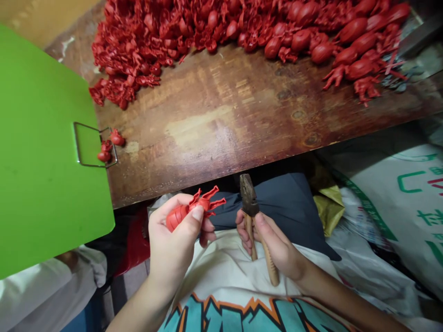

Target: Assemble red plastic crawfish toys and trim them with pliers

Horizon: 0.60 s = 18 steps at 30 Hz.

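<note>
My left hand is closed round a red plastic insect toy, whose legs point right, held above my lap just below the table's front edge. My right hand grips a pair of pliers by the wooden-coloured handles; the dark jaws are closed and point up toward the table. The pliers' jaws sit a short way right of the toy's legs, not touching them.
A worn brown wooden table carries a large heap of red plastic toy parts along its far side. A green board with a metal clip and a few red parts covers the left. Printed white sacks lie at right.
</note>
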{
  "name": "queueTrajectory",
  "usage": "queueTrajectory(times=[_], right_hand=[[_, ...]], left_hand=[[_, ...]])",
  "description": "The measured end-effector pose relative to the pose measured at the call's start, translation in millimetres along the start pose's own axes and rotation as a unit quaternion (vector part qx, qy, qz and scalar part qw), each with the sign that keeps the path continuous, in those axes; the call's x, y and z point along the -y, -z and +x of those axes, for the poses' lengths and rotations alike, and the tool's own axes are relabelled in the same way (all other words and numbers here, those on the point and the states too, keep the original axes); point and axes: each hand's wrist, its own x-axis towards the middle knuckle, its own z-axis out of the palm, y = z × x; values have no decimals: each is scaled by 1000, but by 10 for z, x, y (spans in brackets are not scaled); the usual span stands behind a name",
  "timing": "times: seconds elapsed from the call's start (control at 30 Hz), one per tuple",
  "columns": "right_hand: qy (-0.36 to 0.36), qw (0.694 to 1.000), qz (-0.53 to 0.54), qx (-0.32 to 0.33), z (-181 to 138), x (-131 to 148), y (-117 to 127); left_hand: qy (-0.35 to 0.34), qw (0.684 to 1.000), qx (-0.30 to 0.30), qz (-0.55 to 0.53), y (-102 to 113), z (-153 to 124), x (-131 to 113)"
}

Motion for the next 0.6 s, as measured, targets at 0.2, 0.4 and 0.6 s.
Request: queueTrajectory(times=[0.2, 0.4, 0.6], right_hand=[[-10, 1000, -7, -14, -11, 13, -5], [6, 1000, 0, -14, 5, -32, 0], [11, 999, -30, 26, 1, -30, -35]], left_hand=[[-25, 999, 48, -1, 15, 7, 59], [-52, 971, 186, 139, 77, 74, 57], [-23, 952, 254, 168, 97, 182, 69]])
